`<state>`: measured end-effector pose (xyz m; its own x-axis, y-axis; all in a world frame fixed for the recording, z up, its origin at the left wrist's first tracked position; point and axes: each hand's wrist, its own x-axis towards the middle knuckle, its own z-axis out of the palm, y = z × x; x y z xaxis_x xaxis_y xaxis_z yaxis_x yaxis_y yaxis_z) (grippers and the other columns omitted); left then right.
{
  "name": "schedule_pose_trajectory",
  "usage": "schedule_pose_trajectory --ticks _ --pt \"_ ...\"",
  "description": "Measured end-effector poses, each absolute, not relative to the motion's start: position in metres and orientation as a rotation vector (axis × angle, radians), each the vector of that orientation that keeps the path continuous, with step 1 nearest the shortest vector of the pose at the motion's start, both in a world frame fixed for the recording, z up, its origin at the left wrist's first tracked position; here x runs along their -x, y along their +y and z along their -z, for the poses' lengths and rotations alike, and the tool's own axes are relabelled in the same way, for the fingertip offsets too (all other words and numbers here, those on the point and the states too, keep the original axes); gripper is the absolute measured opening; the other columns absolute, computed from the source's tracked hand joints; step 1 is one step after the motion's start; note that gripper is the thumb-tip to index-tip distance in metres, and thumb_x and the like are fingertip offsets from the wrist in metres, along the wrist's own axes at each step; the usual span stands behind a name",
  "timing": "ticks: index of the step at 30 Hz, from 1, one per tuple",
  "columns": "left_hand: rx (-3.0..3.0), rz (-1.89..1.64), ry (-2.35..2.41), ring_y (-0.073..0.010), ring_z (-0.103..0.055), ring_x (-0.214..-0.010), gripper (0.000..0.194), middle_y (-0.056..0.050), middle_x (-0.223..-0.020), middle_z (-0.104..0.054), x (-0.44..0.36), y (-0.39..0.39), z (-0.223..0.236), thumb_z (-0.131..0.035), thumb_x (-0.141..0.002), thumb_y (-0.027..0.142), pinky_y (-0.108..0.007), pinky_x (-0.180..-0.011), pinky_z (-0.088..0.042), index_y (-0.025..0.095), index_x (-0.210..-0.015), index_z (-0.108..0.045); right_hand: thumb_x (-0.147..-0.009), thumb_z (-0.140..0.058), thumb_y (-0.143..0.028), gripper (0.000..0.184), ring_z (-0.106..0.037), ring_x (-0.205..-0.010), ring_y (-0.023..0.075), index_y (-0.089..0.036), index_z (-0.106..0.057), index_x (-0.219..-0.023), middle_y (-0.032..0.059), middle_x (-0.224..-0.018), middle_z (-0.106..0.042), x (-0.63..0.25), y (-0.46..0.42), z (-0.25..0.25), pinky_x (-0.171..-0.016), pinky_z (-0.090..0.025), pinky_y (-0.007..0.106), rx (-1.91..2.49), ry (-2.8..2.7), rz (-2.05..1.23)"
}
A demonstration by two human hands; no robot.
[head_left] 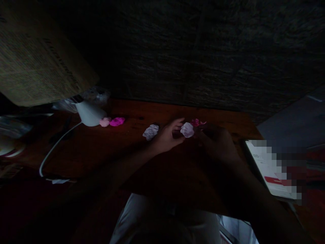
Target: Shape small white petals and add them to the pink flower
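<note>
The scene is very dark. My left hand (167, 135) is over the wooden table (101, 149), its fingers pinched on a small pale lilac crumpled lump (187, 129). My right hand (218, 144) sits close beside it, in shadow, and its fingers seem to meet the same lump. A second pale crumpled lump (151, 131) lies on the table just left of my left hand. A bright pink scrap (197, 122) shows right behind the held lump.
A white lamp base (90, 113) with a white cable (54, 145) stands at the left. Beside it lie a light pink lump (105, 121) and a magenta lump (117, 121). A lit screen (269, 169) lies at the right. A cardboard sheet (33, 64) leans at upper left.
</note>
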<state>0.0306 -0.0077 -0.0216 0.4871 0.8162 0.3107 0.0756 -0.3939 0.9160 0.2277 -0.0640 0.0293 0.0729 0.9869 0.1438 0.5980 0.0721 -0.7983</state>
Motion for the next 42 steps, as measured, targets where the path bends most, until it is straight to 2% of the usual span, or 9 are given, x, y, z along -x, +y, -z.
schedule_pose_trajectory --ticks 5,8,14,23,26,33,42 --pt "-1.782 -0.935 0.748 -0.0264 -0.061 -0.127 0.081 -0.017 -0.144 -0.057 -0.0296 -0.0083 0.023 -0.079 -0.075 0.014 -0.041 -0.103 -0.055 0.021 -0.148 -0.046 -0.09 -0.058 -0.044 0.033 -0.071 -0.055 0.021 -0.016 -0.076 -0.087 0.008 -0.07 -0.077 -0.2263 -0.0632 -0.028 -0.054 -0.047 0.029 1.608 -1.642 -0.697" --pt "-1.807 -0.968 0.762 -0.0274 -0.058 -0.131 0.081 -0.017 -0.144 -0.058 -0.0297 -0.0076 0.0236 -0.082 -0.075 0.017 -0.042 -0.106 -0.053 0.021 -0.148 -0.047 -0.09 -0.058 -0.042 0.03 -0.07 -0.054 0.0198 -0.017 -0.075 -0.085 0.0073 -0.068 -0.077 -0.2256 -0.0633 -0.0284 -0.054 -0.048 0.028 1.587 -1.67 -0.709" --pt "-1.876 -1.021 0.803 -0.0247 -0.064 -0.122 0.07 -0.015 -0.136 -0.065 -0.0278 -0.0058 0.0222 -0.077 -0.08 0.018 -0.041 -0.104 -0.053 0.02 -0.145 -0.05 -0.092 -0.055 -0.047 0.038 -0.07 -0.054 0.0194 -0.015 -0.076 -0.088 0.0079 -0.07 -0.077 -0.2251 -0.0645 -0.0315 -0.054 -0.048 0.028 1.602 -1.68 -0.715" --pt "-2.029 -0.981 0.772 -0.0256 -0.064 -0.125 0.07 -0.016 -0.136 -0.065 -0.0262 -0.0089 0.0208 -0.074 -0.082 0.018 -0.041 -0.107 -0.051 0.018 -0.147 -0.048 -0.09 -0.062 -0.048 0.038 -0.072 -0.06 0.0199 -0.015 -0.076 -0.103 0.0112 -0.088 -0.08 -0.2258 -0.063 -0.0246 -0.055 -0.052 0.028 1.565 -1.648 -0.687" --pt "-2.028 -0.946 0.719 -0.0248 -0.066 -0.12 0.075 -0.016 -0.134 -0.066 -0.0263 -0.0083 0.0229 -0.075 -0.08 0.017 -0.04 -0.103 -0.053 0.02 -0.149 -0.046 -0.091 -0.061 -0.046 0.037 -0.072 -0.06 0.02 -0.015 -0.077 -0.103 0.0095 -0.082 -0.08 -0.2267 -0.0627 -0.0232 -0.057 -0.052 0.028 1.58 -1.69 -0.634" --pt "-2.045 -0.881 0.699 -0.0237 -0.067 -0.12 0.079 -0.014 -0.137 -0.065 -0.0251 -0.0087 0.0253 -0.076 -0.08 0.017 -0.039 -0.104 -0.053 0.023 -0.151 -0.043 -0.092 -0.056 -0.042 0.034 -0.071 -0.062 0.0219 -0.017 -0.078 -0.09 0.0085 -0.073 -0.078 -0.2295 -0.0612 -0.0241 -0.057 -0.046 0.029 1.643 -1.83 -0.537" --pt "-2.033 -0.836 0.702 -0.0252 -0.066 -0.122 0.083 -0.015 -0.14 -0.064 -0.0249 -0.01 0.0247 -0.079 -0.078 0.018 -0.042 -0.105 -0.052 0.022 -0.152 -0.041 -0.092 -0.054 -0.041 0.035 -0.07 -0.059 0.0224 -0.018 -0.076 -0.075 0.0106 -0.072 -0.077 -0.2307 -0.0618 -0.0279 -0.053 -0.04 0.028 1.704 -1.873 -0.352"
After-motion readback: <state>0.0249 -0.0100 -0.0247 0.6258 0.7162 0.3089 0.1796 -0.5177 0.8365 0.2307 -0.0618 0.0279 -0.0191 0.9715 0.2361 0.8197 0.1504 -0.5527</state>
